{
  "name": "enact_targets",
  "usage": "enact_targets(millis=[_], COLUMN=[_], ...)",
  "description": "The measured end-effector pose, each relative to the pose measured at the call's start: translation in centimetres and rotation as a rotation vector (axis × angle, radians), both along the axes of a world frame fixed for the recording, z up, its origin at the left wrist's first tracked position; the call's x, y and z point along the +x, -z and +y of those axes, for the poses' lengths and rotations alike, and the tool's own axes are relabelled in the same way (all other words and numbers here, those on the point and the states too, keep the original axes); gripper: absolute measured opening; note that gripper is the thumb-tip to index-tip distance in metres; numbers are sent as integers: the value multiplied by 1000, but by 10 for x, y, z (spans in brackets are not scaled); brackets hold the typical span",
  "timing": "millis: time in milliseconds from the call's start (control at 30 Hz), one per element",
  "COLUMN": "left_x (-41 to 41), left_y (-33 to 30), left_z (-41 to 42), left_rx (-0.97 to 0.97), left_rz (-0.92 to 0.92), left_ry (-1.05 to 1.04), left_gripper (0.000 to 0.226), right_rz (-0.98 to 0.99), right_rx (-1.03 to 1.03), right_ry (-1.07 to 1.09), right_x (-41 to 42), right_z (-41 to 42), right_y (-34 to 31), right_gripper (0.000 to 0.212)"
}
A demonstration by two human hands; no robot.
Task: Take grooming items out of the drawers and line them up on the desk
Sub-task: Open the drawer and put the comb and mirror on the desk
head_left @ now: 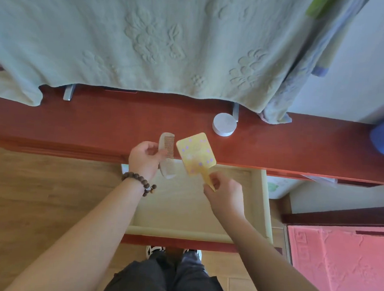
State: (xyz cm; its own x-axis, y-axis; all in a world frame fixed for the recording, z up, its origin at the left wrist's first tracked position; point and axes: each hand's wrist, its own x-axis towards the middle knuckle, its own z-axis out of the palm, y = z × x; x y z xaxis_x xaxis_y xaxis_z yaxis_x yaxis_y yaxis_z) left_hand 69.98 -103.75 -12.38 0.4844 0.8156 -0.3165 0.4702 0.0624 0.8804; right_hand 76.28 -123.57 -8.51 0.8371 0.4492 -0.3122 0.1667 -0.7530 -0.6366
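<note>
Both hands hold grooming items over the front edge of the desk.

The left hand [144, 157] pinches a pale plastic comb [166, 157] between thumb and curled fingers; the right hand [223, 192] grips the handle of a yellow rectangular hand mirror with purple dots [196, 153]. Below them lies an open pale wooden drawer [262, 206]; a round white lidded jar [224, 124] stands on the reddish-brown wooden desk [98, 121], under a hanging green embossed towel [125, 35].

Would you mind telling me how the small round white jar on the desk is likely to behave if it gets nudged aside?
The round white jar looks squat and wider than tall, so it would probably slide rather than tip. It stands flat on the polished red desk, which may let it glide easily. If it were knocked onto its curved side, it could well roll.
</note>
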Motion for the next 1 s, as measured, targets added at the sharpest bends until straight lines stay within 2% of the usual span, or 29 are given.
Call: enact_targets(millis=[133, 400, 500, 667, 867, 1000], left_x=[30, 77, 83, 77, 60, 25], left_y=[-1, 17, 21, 23, 13, 1], left_z=[32, 63, 65, 59, 41, 13], left_rx=[59, 246, 305, 389, 451, 485], left_rz=[40, 379, 415, 377, 351, 287], left_ry=[15, 228, 280, 340, 459, 498], left_gripper=[19, 20, 22, 31, 44, 54], right_rz=[-92, -117, -167, -186, -144, -198], right_rx=[24, -399, -445, -359, -142, -8], right_ry=[18, -42, -48, -66, -98, -153], right_x=[47, 105, 111, 116, 107, 85], right_z=[51, 117, 118, 110, 86, 49], right_y=[4, 38, 45, 55, 48, 40], right_gripper=[24, 19, 19, 22, 42, 59])
